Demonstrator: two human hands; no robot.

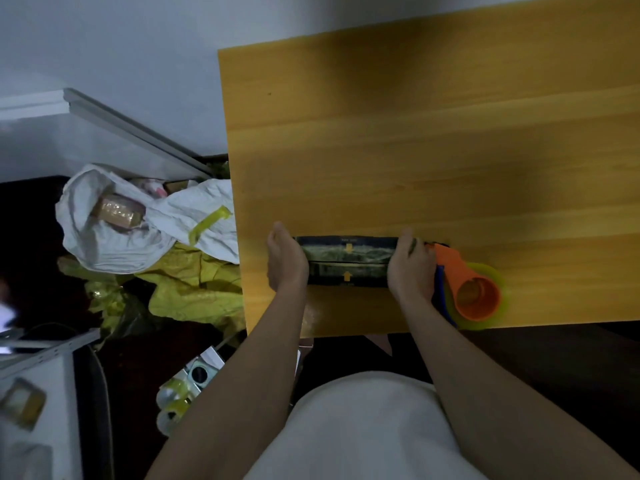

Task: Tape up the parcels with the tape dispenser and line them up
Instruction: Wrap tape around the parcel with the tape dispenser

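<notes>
A person in a pale garment leans over the near edge of a yellow wooden worktop [433,150], both forearms stretched toward a dark printed parcel [346,261] lying close to that edge. The left hand [285,261] rests against the parcel's left end, fingers fairly straight and cupped to it rather than wrapped round. The right hand [412,268] is at the parcel's right end with its fingers curled round the handle of the orange tape dispenser [464,282], whose roll of yellowish clear tape lies on the worktop just beside the parcel.

The parcel's flaps meet in a seam running lengthwise, and no tape across it can be made out. By that showing the work stands at the start of the taping step: dispenser at one end, the other hand bracing. The next move probably calls for a steady pull along the seam toward the left hand while that hand keeps the parcel from sliding.

Off the worktop's left side, a white sack [114,233] and yellow bags [194,289] lie on the floor; a wrapped package shows in the sack's mouth. Beyond the parcel, the worktop runs on to a pale wall.
</notes>
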